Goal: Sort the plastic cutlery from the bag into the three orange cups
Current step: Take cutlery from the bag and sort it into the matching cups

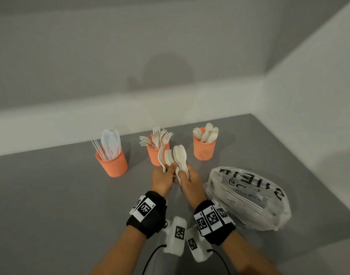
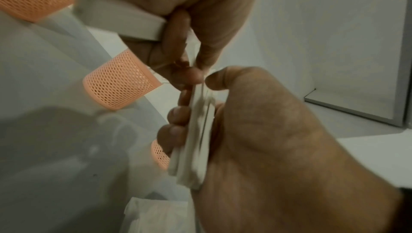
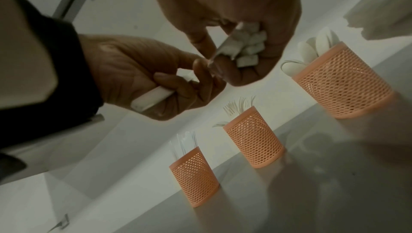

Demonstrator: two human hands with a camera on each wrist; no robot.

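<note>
Three orange mesh cups stand in a row on the grey table [image 1: 51, 195]: the left cup [image 1: 111, 162] holds knives, the middle cup [image 1: 155, 155] forks, the right cup [image 1: 204, 149] spoons. In front of the middle cup, above the table, my two hands meet. My left hand [image 1: 170, 168] grips a few forks [image 1: 167, 155] by the handles. My right hand [image 1: 185, 173] grips a bundle of spoons [image 1: 180, 153], whose handle ends [image 3: 245, 43] show in the right wrist view. My left fingertips [image 3: 200, 64] touch one piece of that bundle. The clear printed bag [image 1: 247, 197] lies at the right with more cutlery inside.
A white wall runs close behind the cups, and another wall closes the table's right side beyond the bag. Bare grey table lies to the left of the knife cup and in front of my forearms. Black cables hang from my wrist cameras [image 1: 176, 237].
</note>
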